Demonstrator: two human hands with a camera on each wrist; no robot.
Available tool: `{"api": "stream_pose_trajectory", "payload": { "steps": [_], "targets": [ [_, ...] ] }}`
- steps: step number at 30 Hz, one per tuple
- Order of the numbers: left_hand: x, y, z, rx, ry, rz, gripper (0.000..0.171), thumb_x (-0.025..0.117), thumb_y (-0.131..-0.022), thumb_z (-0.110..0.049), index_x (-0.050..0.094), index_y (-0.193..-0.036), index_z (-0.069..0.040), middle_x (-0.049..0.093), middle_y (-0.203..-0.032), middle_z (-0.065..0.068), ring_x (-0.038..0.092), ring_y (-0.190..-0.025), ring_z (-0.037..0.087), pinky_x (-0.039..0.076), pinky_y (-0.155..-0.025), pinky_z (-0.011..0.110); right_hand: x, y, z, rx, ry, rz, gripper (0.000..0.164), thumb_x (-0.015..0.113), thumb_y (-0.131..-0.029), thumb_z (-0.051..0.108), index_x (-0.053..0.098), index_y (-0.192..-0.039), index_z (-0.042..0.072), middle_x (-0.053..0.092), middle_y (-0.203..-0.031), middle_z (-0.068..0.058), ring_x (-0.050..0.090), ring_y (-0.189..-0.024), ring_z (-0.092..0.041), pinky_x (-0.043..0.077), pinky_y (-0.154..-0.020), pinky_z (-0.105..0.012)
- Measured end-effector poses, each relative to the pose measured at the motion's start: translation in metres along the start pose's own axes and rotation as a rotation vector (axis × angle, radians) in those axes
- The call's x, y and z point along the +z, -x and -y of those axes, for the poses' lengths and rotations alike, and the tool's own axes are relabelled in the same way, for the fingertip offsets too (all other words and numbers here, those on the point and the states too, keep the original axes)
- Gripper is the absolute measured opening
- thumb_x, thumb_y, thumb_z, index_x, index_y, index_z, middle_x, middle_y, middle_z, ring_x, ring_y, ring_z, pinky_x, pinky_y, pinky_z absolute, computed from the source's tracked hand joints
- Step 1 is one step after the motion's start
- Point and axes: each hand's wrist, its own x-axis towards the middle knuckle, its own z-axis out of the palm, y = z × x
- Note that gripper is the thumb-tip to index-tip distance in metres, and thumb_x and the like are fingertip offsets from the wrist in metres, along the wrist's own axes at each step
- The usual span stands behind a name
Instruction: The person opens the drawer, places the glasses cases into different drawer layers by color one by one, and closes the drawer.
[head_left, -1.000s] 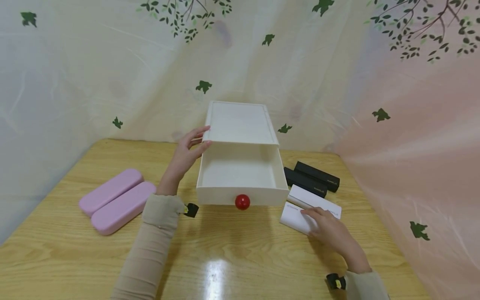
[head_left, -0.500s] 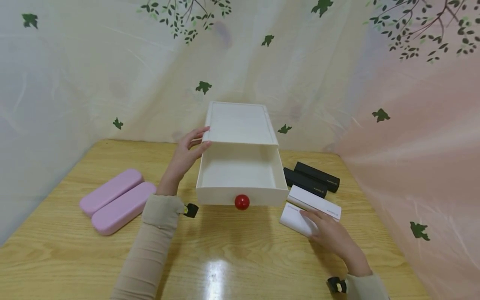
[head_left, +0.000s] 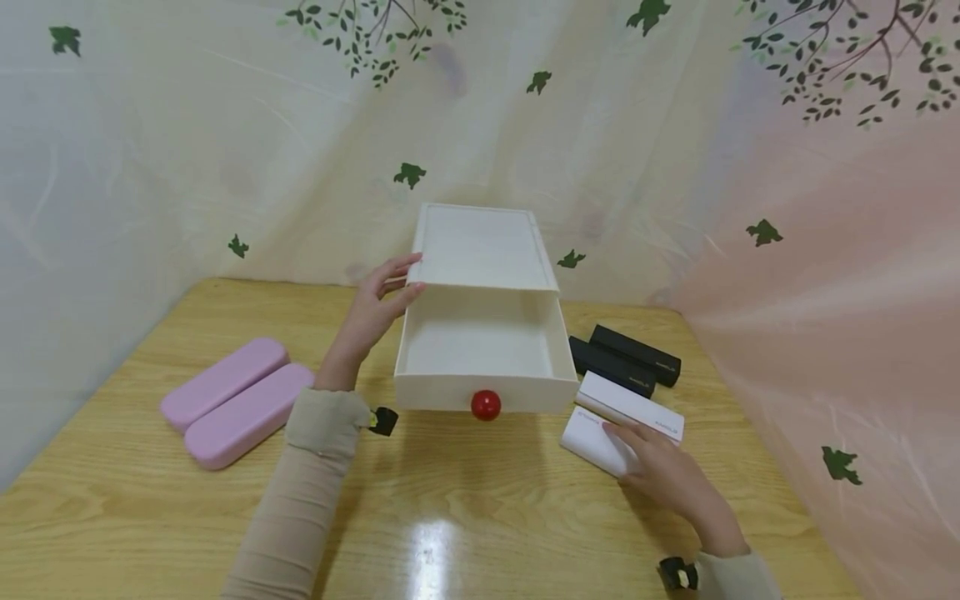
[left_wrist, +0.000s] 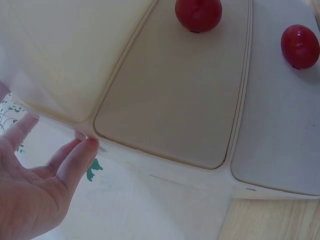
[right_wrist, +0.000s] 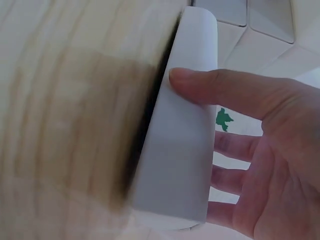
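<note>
My left hand [head_left: 367,312] touches the left side of a white drawer cabinet [head_left: 483,246], its fingers spread along the edge. The top drawer [head_left: 487,392] is pulled out and bare inside, with a red knob [head_left: 486,405] on its front. In the left wrist view more drawer fronts [left_wrist: 170,100] with red knobs show beside the hand [left_wrist: 40,175]. At the right, my right hand [head_left: 667,475] grips the nearer white glasses case [head_left: 596,437]. The right wrist view shows the thumb on one face of this case [right_wrist: 175,155] and the fingers on the other side.
A second white case [head_left: 630,406] lies just behind the gripped one. Two long black boxes [head_left: 611,367] lie beyond, beside the cabinet. Two pink cases [head_left: 247,417] lie side by side at the left. A printed curtain [head_left: 315,150] hangs behind the wooden table [head_left: 480,517].
The right hand and the nearer white case have shifted very slightly toward me. The left hand stays on the cabinet, and the drawer stays pulled out.
</note>
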Motion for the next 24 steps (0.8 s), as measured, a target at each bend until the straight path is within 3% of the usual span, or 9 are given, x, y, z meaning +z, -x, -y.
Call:
{"api": "stream_pose_trajectory", "payload": {
  "steps": [6,13,19,24],
  "targets": [
    [0.0,0.0,0.001,0.009,0.009,-0.005,0.05,0.06,-0.096,-0.027,0.046,-0.144,-0.019,0.038,-0.148,0.014,0.041,-0.134,0.035,0.046,-0.099,0.057,-0.013,-0.001,0.004,0.033,-0.008,0.011,0.07,0.082,-0.073,0.011,0.053,-0.137,0.01,0.061,-0.122,-0.022,0.061,-0.105,-0.04,0.052,-0.083,-0.056],
    [0.0,0.0,0.001,0.007,0.006,-0.006,0.051,0.06,-0.096,-0.027,0.046,-0.144,-0.019,0.038,-0.148,0.015,0.041,-0.134,0.035,0.046,-0.099,0.057,-0.042,-0.005,0.007,0.033,-0.019,-0.019,0.067,0.08,-0.076,0.012,0.051,-0.137,0.011,0.06,-0.123,-0.021,0.06,-0.105,-0.04,0.053,-0.077,-0.055],
    [0.0,-0.001,0.002,0.006,0.005,-0.005,0.05,0.06,-0.096,-0.027,0.047,-0.144,-0.02,0.039,-0.148,0.014,0.042,-0.133,0.035,0.046,-0.099,0.057,-0.071,-0.011,0.005,0.008,-0.032,-0.037,0.069,0.078,-0.079,0.013,0.046,-0.14,0.009,0.056,-0.126,-0.027,0.06,-0.103,-0.038,0.053,-0.075,-0.052],
    [-0.001,-0.002,0.003,0.003,0.006,0.003,0.051,0.06,-0.096,-0.027,0.046,-0.144,-0.019,0.037,-0.149,0.014,0.04,-0.135,0.036,0.045,-0.1,0.058,-0.088,-0.016,0.002,-0.065,-0.009,-0.11,0.069,0.078,-0.077,0.005,0.047,-0.138,0.003,0.058,-0.12,-0.025,0.059,-0.103,-0.037,0.052,-0.08,-0.051]
  ]
}}
